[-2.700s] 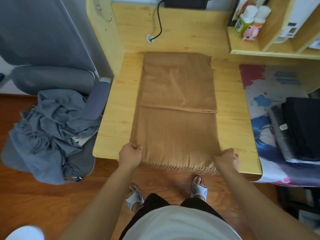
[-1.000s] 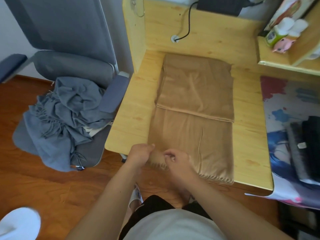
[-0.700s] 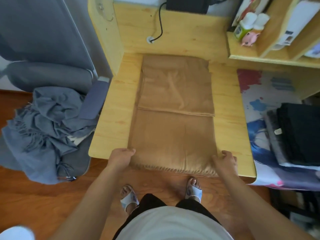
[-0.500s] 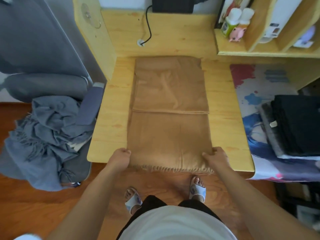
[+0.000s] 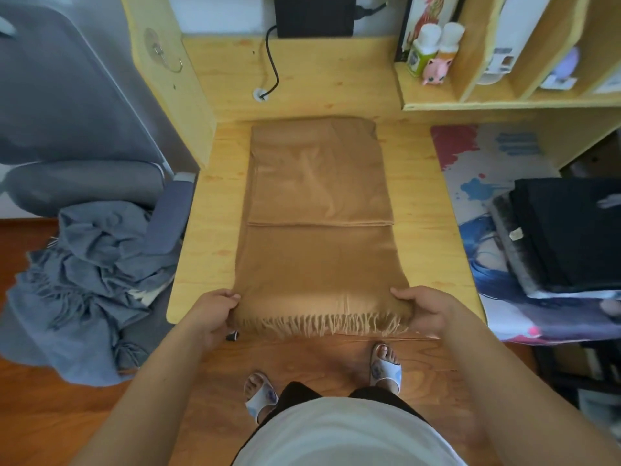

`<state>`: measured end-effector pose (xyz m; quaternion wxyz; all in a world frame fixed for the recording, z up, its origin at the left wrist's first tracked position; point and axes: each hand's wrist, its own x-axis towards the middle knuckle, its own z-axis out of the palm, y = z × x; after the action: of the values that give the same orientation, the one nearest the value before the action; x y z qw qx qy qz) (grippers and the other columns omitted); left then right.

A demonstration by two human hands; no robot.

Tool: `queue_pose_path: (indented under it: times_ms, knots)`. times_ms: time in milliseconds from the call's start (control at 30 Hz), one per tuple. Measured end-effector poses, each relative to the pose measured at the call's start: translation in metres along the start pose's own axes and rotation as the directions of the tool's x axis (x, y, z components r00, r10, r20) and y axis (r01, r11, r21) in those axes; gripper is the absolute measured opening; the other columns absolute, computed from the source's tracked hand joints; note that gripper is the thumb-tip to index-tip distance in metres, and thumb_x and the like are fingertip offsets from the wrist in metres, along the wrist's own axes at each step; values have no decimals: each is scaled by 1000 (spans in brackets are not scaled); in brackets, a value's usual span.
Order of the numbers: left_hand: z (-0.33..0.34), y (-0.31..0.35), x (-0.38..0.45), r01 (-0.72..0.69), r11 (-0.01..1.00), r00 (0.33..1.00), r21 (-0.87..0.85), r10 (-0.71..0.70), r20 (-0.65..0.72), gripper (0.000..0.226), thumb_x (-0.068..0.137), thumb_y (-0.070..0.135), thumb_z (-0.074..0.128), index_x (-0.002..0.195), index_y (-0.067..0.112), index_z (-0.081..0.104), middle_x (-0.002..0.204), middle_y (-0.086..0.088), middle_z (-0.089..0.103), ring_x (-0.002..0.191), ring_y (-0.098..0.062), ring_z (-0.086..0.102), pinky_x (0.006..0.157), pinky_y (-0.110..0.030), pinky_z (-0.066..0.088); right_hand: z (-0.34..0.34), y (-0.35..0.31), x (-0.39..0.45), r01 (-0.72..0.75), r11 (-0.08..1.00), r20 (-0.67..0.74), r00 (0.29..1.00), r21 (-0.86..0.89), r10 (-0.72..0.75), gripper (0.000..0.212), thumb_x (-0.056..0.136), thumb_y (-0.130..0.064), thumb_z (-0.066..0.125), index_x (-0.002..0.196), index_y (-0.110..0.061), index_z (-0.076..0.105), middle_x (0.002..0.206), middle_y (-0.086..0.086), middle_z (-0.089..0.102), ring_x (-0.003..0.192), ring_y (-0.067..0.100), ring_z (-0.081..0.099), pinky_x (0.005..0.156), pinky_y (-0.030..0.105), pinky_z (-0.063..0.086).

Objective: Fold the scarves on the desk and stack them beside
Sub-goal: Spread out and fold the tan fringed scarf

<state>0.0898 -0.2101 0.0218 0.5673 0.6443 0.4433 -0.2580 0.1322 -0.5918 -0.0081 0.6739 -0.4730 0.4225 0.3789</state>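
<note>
Tan scarf (image 5: 319, 230), half-folded on tabletop (image 5: 208, 250): both hands' fingers (image 5: 232, 299) pinched its fringed near corners; dark folded stack (image 5: 564, 233) beside it (grey scarf (image 5: 90, 280) unfolded).

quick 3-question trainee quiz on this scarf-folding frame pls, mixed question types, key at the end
1. True or false: both hands grip the fringed near end of the brown scarf.
2. Multiple choice: where does the crumpled grey-blue scarf lie? A) on the desk B) on the chair C) on the shelf
3. Short answer: what sits on the printed mat at the desk's right end?

Key:
1. True. The left hand and right hand each have a grip on a near corner.
2. B, on the grey chair.
3. A stack of dark folded scarves.
</note>
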Motion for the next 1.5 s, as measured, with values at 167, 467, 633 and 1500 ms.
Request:
queue_pose_path:
  times_ms: [167, 467, 633, 1500]
  knots:
    - [-15, 0, 1, -21, 997, 999, 72, 19, 26, 16, 101, 4, 60, 86, 8, 54, 98, -18, 62, 85, -32, 59, 77, -48, 51, 0, -8, -2, -14, 988, -39, 999, -157, 8, 25, 92, 3, 64, 117, 4, 60, 104, 18, 71, 97, 32, 67, 102, 53, 49]
    - [-10, -14, 5, 69, 983, 997, 172, -63, -41, 13, 104, 8, 54, 112, 0, 61, 112, -21, 64, 100, -40, 63, 77, -49, 59, 4, 9, 1, -134, 970, -108, 988, -205, 113, 25, 93, 5, 63, 119, 5, 60, 111, 20, 70, 94, 34, 68, 64, 44, 62]
    - [0, -24, 1, 102, 975, 990, 197, -80, -116, 14, 105, 8, 53, 106, -6, 53, 102, -19, 56, 82, -33, 53, 65, -42, 48, -6, 19, -1, -79, 996, -82, 993, 30, 82, 26, 97, -13, 66, 120, -1, 63, 118, 18, 71, 105, 34, 70, 83, 51, 60]
    - [14, -50, -9, 36, 998, 995, -42, -32, 91, 42, 108, 20, 51, 143, -2, 50, 126, -17, 65, 113, -38, 63, 100, -54, 53, -4, 41, 5, 118, 816, -308, 888, -566, -342, 20, 99, -13, 62, 115, -2, 62, 98, 13, 68, 85, 30, 67, 71, 38, 56]
